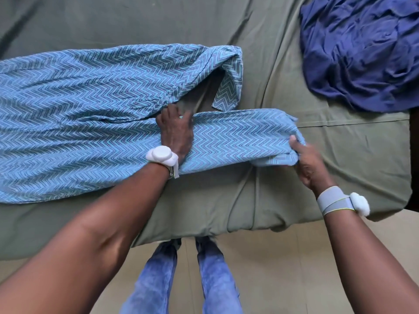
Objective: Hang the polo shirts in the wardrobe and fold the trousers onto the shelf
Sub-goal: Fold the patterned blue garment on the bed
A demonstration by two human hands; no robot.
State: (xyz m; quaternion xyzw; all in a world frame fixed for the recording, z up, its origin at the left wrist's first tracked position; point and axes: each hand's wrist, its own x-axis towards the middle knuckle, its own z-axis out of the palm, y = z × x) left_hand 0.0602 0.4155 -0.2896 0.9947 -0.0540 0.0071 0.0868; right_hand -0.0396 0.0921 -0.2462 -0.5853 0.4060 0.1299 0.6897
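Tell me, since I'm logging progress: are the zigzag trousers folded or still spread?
Mostly spread: the trousers lie flat across the bed, though the right hand grips one leg end.

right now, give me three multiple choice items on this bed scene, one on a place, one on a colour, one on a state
1. Where does the dark blue garment lie?
A. far right of the bed
B. on the floor
C. under the trousers

2. What colour is the bed sheet?
A. white
B. olive green
C. red

3. What is the right hand doing?
A. hanging idle
B. pressing flat on the sheet
C. gripping a trouser leg end

Answers:
1 A, it is bunched at the bed's far right corner.
2 B, the sheet shows green around the zigzag trousers.
3 C, its fingers curl round the hem, while the left hand presses the same leg flat.
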